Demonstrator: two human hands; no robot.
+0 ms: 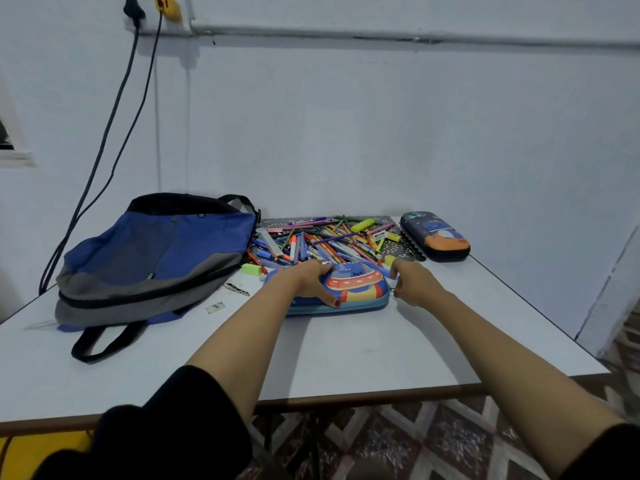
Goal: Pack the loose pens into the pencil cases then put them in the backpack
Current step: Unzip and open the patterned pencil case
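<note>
The task looks barely begun. The loose pens (329, 240) lie in a mixed heap on a patterned mat (410, 251) just above the middle of the frame, and none of them appears to be packed. The nearer pencil case (356, 289), the one with a flying saucer on its lid, lies closed on the table (346, 351) at the centre, touching the front of the heap. The left hand (313, 282) rests on its lid with the thumb stretched toward the near edge and the fingers spread toward the far edge, seemingly steadying it. The right hand (412, 284) is at the case's right end with its fingertips bunched together, apparently pinching the small zip pull (392, 291), though that part is too small to be sure. The step in hand seems to be unzipping. A second pencil case (434, 235), dark with an orange end, sits closed to the right of centre, beside the mat. The backpack (156, 258) lies flat at the left. Its zips look closed, and nothing shows inside it. Filling both cases and loading the backpack are all left to do.
</note>
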